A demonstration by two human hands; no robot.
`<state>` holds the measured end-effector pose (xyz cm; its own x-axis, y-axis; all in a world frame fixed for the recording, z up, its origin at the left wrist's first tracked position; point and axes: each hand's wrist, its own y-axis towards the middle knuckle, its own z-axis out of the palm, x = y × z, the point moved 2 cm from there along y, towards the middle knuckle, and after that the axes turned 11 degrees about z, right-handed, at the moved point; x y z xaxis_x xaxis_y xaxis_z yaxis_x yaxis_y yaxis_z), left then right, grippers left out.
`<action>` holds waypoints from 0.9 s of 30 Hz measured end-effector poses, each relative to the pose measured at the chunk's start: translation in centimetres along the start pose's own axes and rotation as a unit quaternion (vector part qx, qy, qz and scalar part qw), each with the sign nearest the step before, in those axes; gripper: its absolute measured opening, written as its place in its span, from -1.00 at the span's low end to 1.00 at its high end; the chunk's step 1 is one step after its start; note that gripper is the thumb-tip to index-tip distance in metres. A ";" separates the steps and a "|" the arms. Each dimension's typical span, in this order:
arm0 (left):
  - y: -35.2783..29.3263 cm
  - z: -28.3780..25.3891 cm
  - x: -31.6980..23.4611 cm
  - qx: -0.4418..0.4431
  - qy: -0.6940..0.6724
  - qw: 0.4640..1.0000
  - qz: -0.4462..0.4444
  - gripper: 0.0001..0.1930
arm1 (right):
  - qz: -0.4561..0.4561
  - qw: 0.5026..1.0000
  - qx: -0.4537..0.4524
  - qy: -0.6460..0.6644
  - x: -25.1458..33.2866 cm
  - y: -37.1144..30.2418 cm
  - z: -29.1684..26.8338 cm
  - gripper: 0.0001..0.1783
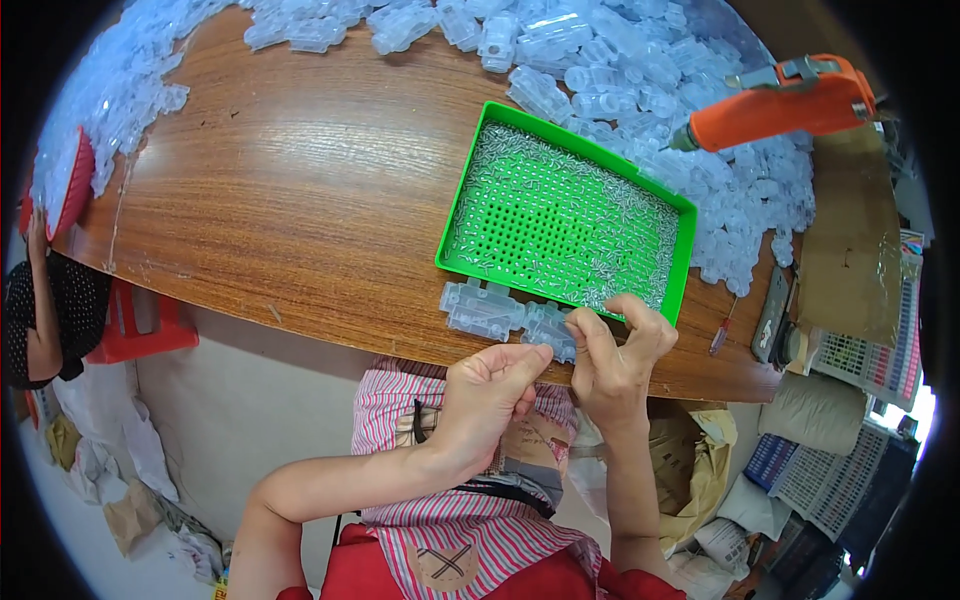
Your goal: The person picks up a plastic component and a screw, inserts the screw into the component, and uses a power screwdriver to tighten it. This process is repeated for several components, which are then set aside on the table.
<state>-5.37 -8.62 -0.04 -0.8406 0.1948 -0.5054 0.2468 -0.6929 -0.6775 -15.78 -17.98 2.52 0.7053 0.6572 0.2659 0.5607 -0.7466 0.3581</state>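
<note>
Two clear plastic housings lie side by side at the table's near edge, the left housing in full view and the right housing partly behind my fingers. My left hand is closed, thumb and forefinger pressed together just in front of the right housing. Whatever it holds, if anything, is too small to make out. My right hand bends over that housing's right end, fingertips pinched; any small piece in them is hidden. Just beyond sits a green perforated tray with many small silvery screws.
An orange electric screwdriver hangs above the tray's far right. Clear plastic parts pile along the table's back. A small screwdriver and a dark phone-like object lie right. A co-worker's arm reaches a red basket at left.
</note>
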 end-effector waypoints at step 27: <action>-0.5 0.0 0.4 -0.002 -0.013 1.000 -0.001 -0.79 | 0.077 0.993 0.085 -0.011 0.8 -1.7 -2.1 -0.57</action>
<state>-5.78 -8.19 0.07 -0.8537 0.1784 -0.4892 0.2463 -0.6894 -0.6813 -17.08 -15.93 3.99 0.7959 0.5335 0.2861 0.5096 -0.8456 0.1589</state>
